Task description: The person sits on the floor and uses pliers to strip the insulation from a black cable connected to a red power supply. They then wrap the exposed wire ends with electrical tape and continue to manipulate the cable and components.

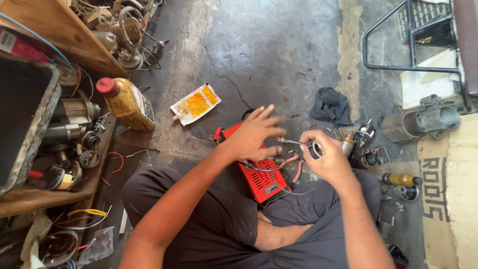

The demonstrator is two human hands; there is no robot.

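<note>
Stained, cracked concrete floor (279, 55) fills the scene, and the person sits cross-legged on it in dark trousers, with a red box-shaped device (259, 179) with a vented face lying between the knees. Over that device the left hand (254, 137) is raised with its fingers spread and slightly blurred, the fingertips meeting a thin wire (294, 142) that runs across to the other hand; whether the fingers actually pinch the wire cannot be told. Just beside it, the right hand (326, 157) is curled closed around a roll of black tape (314, 149), whose round opening faces the camera. Below the two hands, pliers with pink handles (294, 167) rest against the red device, partly hidden by the hands. To the right of the right hand lie small motor parts (366, 144) on the floor, with a dark rag (330, 105) behind them and a grey metal housing (423, 119) further right. A small yellow bottle (401, 179) lies near the right knee, next to a sheet of cardboard (450, 199). On the left, a yellow oil bottle with a red cap (127, 102) lies tilted beside a wooden shelf (55, 25) crowded with motors and wires, and a flat yellow and white sachet (195, 103) lies on the floor well apart from the hands. A black tubular metal frame (398, 40) stands at the upper right.
</note>
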